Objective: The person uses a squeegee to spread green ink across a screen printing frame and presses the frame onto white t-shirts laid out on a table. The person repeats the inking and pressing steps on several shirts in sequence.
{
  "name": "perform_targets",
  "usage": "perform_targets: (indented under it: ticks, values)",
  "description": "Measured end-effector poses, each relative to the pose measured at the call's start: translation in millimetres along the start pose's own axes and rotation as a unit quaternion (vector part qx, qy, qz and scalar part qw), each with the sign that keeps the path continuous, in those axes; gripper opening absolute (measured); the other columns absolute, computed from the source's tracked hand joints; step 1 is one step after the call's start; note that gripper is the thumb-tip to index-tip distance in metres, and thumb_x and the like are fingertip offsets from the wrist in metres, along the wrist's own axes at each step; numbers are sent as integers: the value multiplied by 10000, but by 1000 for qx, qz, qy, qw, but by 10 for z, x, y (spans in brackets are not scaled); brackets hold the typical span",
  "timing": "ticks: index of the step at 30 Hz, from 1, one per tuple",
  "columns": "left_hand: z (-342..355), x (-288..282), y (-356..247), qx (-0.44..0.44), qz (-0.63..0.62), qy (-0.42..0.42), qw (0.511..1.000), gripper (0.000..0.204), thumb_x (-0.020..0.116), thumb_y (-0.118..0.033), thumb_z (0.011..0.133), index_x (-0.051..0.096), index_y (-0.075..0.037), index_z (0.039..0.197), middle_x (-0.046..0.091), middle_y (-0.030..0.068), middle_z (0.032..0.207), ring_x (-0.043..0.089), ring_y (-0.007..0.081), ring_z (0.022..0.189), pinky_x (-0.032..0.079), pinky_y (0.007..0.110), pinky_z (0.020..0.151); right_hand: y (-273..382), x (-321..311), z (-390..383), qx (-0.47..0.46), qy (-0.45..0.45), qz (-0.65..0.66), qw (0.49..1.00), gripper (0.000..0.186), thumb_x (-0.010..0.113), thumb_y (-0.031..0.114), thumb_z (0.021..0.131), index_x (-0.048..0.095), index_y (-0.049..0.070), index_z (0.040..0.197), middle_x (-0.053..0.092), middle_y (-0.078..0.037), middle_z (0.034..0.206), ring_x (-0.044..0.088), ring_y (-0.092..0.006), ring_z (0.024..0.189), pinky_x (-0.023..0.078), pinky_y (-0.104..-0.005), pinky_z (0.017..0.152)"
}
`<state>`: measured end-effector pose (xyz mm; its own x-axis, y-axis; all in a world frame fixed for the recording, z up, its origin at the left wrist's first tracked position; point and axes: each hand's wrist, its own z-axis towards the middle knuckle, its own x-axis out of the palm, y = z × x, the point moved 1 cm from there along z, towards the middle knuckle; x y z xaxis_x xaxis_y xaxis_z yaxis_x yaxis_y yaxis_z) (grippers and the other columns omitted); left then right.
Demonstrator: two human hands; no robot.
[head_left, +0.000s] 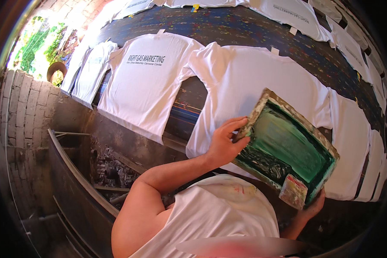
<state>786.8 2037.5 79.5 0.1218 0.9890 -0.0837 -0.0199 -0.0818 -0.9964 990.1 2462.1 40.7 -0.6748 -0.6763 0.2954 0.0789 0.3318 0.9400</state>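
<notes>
A white shirt on the left is showing 2 lines of dark lettering, the upper larger; a far shirt on the right is also bearing dark print. A green-inked screen is tilting above the near edge of a middle shirt. The left hand is gripping its left rim, thumb and fingertips touching it. The right hand is holding the near right corner, fingers partly hidden. A block is resting in the screen, near that hand.

Observed: frame between left hand and right hand, before shirt on tabletop; block at frame's near corner; further shirts left, right, behind.
</notes>
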Motion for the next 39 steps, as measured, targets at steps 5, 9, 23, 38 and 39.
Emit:
perform_targets:
  ticks: [5, 9, 23, 38, 39]
  values:
    - [-134, -78, 12, 5, -24, -20, 999, 683, 795, 162, 908, 623, -6, 1547, 559, 166, 1639, 682, 241, 1341, 650, 335, 1021, -21, -2, 344, 18, -100, -86, 991, 461, 633, 286, 1141, 731, -84, 1398, 746, -123, 1329, 701, -232, 1203, 541, -407, 1088]
    - [-174, -198, -71, -31, -58, -40, 997, 664, 744, 196, 929, 605, 48, 1561, 579, 142, 1625, 676, 220, 1351, 615, 336, 1082, 135, 225, 335, -5, -3, -59, 998, 468, 628, 255, 1150, 696, -108, 1438, 752, -149, 1357, 714, -229, 1213, 538, -385, 1097]
    - [-219, -274, -82, -25, -93, -72, 993, 638, 667, 243, 943, 594, 86, 1558, 666, 131, 1472, 699, 206, 1287, 584, 334, 1084, 376, 533, 392, -30, 22, -154, 987, 423, 600, 242, 1192, 703, -70, 1458, 736, -114, 1416, 664, -174, 1281, 488, -327, 1141]
    - [-114, -222, 75, 25, -143, -72, 987, 603, 684, 194, 967, 604, 94, 1556, 748, 154, 1391, 736, 177, 1211, 586, 288, 1035, 116, 527, 314, -110, 29, -193, 975, 406, 574, 200, 1200, 665, -56, 1501, 731, -78, 1383, 643, -120, 1230, 478, -283, 1110]
    - [-111, -220, 93, 18, -114, -79, 990, 603, 684, 194, 965, 606, 96, 1554, 747, 155, 1396, 735, 178, 1216, 585, 290, 1040, 87, 527, 315, -116, 28, -191, 974, 404, 574, 195, 1198, 665, -56, 1501, 731, -78, 1380, 644, -120, 1225, 478, -283, 1108]
